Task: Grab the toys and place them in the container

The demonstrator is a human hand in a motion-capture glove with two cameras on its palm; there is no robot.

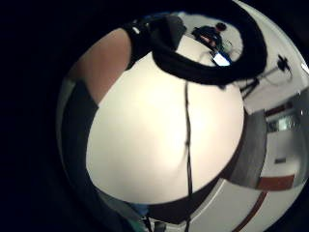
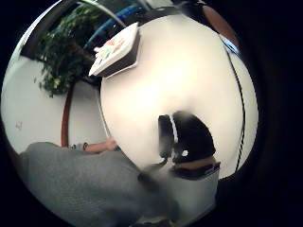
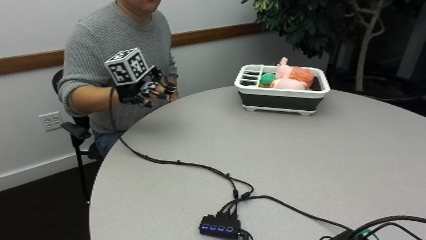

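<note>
My gloved right hand (image 3: 148,92) is hovering well apart from the container (image 3: 282,97), fingers loosely curled, holding nothing. Toys (image 3: 291,78) are sitting inside, partly hidden by its wall.

My round grey table (image 3: 279,150), white wall (image 3: 40,25) with wooden rail (image 3: 200,36), dark floor (image 3: 40,210), leafy plant (image 3: 313,20) in the corner

The round table (image 3: 279,150) is pale grey. On it sits a container (image 3: 282,96) with a white rim over black walls, holding pink and orange plush toys (image 3: 293,77) and a green ball (image 3: 267,79). The person's sweater (image 3: 110,47) is grey; the gloved right hand (image 3: 148,91) is black.
</note>
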